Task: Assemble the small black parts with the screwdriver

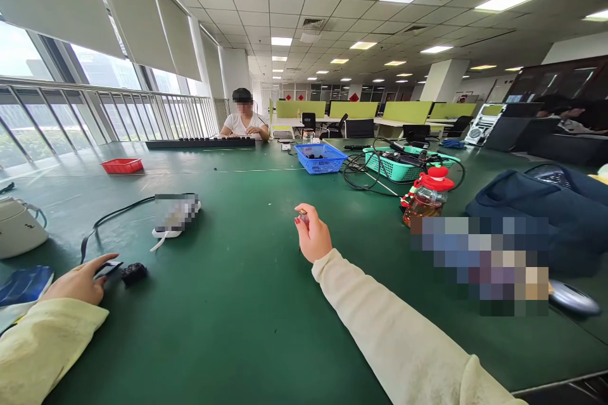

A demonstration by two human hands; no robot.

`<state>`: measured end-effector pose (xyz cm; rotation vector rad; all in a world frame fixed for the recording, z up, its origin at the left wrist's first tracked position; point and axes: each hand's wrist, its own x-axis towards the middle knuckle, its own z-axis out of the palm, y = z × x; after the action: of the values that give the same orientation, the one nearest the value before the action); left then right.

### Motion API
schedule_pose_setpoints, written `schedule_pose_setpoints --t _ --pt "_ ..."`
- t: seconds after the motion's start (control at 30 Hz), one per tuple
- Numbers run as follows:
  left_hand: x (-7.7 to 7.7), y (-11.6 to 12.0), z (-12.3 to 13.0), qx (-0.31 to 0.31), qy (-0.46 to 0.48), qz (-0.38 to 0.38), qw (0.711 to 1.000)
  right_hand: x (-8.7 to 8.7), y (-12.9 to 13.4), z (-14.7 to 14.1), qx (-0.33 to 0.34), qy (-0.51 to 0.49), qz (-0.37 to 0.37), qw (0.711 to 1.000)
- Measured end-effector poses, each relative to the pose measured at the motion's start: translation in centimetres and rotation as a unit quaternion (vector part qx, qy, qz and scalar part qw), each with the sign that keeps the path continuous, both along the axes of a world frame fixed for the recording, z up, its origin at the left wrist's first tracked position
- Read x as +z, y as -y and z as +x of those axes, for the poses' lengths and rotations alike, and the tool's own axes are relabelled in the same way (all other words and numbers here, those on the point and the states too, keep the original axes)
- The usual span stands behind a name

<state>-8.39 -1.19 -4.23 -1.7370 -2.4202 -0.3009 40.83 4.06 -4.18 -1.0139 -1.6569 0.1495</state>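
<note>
My right hand (313,234) is over the middle of the green table (213,329), its thumb and index finger pinched on a small object (303,212) too small to name. At the left, my left hand (78,281) reaches over a small dark flat item (109,267), with the index finger stretched out and the thumb below; whether it grips the item is unclear. Just right of that hand lies a small black block (133,273). A blue packet (26,285) lies beside the left wrist.
A red tray (122,166), blue basket (320,158) and green basket of cables (394,168) stand farther back. On the right are a red-lidded jar (430,193) and a dark blue bag (536,209). A person (244,120) sits at the far edge.
</note>
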Motion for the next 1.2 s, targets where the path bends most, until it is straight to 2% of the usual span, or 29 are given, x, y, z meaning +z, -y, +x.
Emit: schedule_pose_setpoints --t 0.1,0.13,0.2,0.27,0.33,0.53,0.87,1.2 --pt "0.8 1.0 1.7 0.01 -0.004 0.063 0.998 0.0 0.0 0.0 -0.004 0.001 0.005 1.0" --pt "0.8 1.2 2.2 -0.017 -0.004 0.093 0.995 0.0 0.0 0.0 -0.003 0.002 0.006 1.0" --pt "0.6 1.5 2.7 -0.116 -0.004 0.129 0.985 0.1 0.1 0.0 -0.001 0.004 0.006 1.0" --pt "0.2 1.5 2.9 -0.215 -0.006 0.129 0.968 0.1 0.1 0.0 -0.001 0.003 0.003 1.0" --pt "-0.3 1.4 2.8 -0.257 -0.005 0.11 0.96 0.1 0.2 0.0 -0.002 0.003 -0.001 1.0" --pt "-0.9 1.2 2.5 -0.251 0.0 0.078 0.965 0.1 0.1 -0.1 0.001 0.006 -0.002 1.0" --pt "-1.5 0.9 1.2 -0.274 0.016 0.071 0.959 -0.1 -0.1 -0.1 -0.003 0.003 0.0 1.0" --pt "-0.9 1.1 2.2 -0.264 -0.012 0.074 0.962 0.1 0.0 -0.1 -0.003 0.006 0.003 1.0"
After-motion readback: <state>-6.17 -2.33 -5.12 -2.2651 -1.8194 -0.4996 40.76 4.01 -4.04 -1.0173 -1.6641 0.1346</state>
